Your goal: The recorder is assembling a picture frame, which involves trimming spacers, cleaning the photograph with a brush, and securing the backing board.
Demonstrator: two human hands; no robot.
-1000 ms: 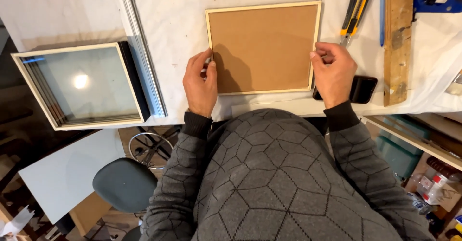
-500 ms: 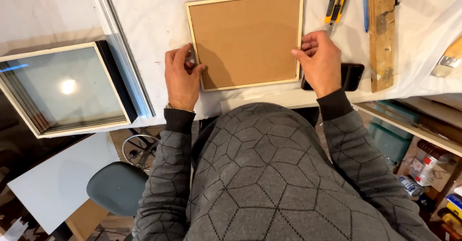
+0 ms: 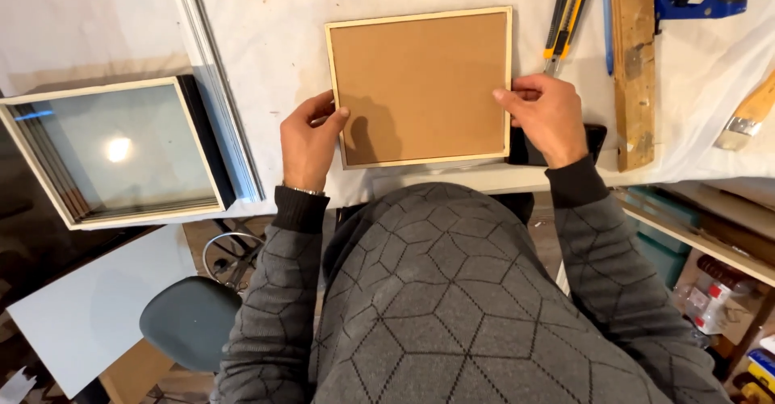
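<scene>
Nearest us, our left hand [image 3: 311,139] pinches the left edge of the square wooden frame [image 3: 420,86] with closed fingers, and our right hand [image 3: 549,118] grips its right edge the same way. The frame lies back-up on the white table [image 3: 274,41]. Beyond it lie a yellow utility knife [image 3: 567,8] and a wooden strip [image 3: 634,69].

View: single head-worn camera, no second view to share ground with.
Position: above the person's chest, over the near table edge.
Direction: steeply down onto the white-covered table [image 3: 266,41].
Nearness: close; grey patterned sweater [image 3: 452,307] fills the lower half.
Coverage: tabletop above, grey stool [image 3: 190,323] and floor lower left.
</scene>
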